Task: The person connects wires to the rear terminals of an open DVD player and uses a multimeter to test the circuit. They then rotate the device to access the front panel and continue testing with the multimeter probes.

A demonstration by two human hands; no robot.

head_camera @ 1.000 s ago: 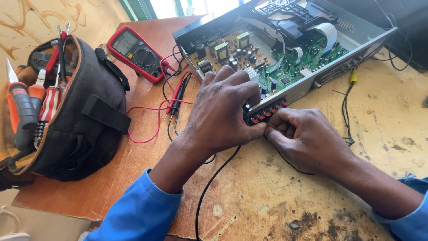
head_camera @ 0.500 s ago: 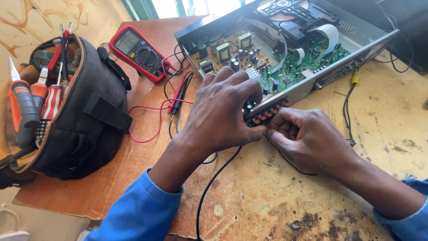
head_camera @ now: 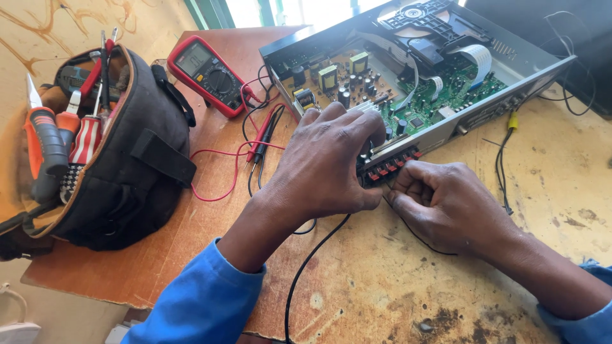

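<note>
Opened player chassis (head_camera: pixel 510 57): green circuit board (head_camera: pixel 446 95) exposed, red-black terminals (head_camera: pixel 390 167).

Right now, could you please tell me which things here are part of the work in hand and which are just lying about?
In hand:
left hand
right hand
opened player
red terminal row
thin black wire

Lying about:
red multimeter
test probes
tool bag
screwdrivers

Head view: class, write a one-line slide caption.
Both hands, left hand and right hand, at red terminals of an opened grey metal player; red multimeter nearby.
</note>
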